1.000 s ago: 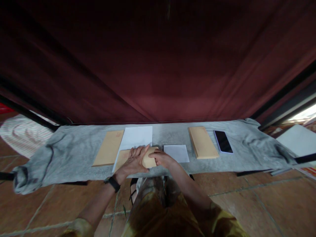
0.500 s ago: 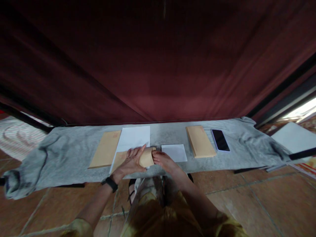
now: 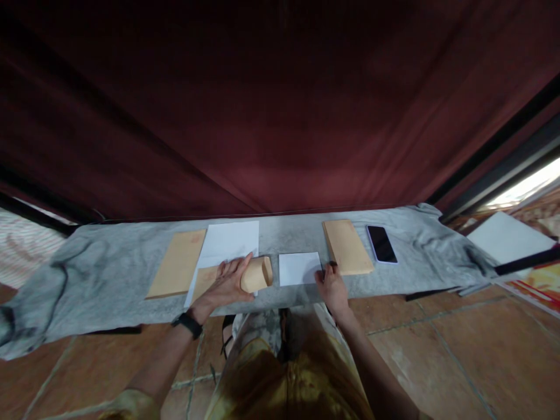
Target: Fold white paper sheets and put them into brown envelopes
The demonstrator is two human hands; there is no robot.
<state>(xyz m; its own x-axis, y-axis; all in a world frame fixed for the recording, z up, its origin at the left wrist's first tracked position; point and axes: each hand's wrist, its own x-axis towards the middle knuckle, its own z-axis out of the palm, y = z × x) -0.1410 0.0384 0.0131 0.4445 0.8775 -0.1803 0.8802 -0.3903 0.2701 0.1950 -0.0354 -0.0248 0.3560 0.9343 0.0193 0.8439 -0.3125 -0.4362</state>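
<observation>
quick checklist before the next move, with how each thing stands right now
1. Left hand steadying the brown envelope: ok, it rests across it with thumb and fingers spread.
2. Envelope's right end open: ok, it bulges up and gapes toward the right.
3. Small white paper lying flat: ok, on the grey cloth.
4. Right hand gripping that paper: cannot tell, the fingertips are at its right edge.
5. Envelope lying fully flat: not ok, its right end is raised.
6. Phone clear of both hands: ok, it lies beyond the right envelope stack.
</observation>
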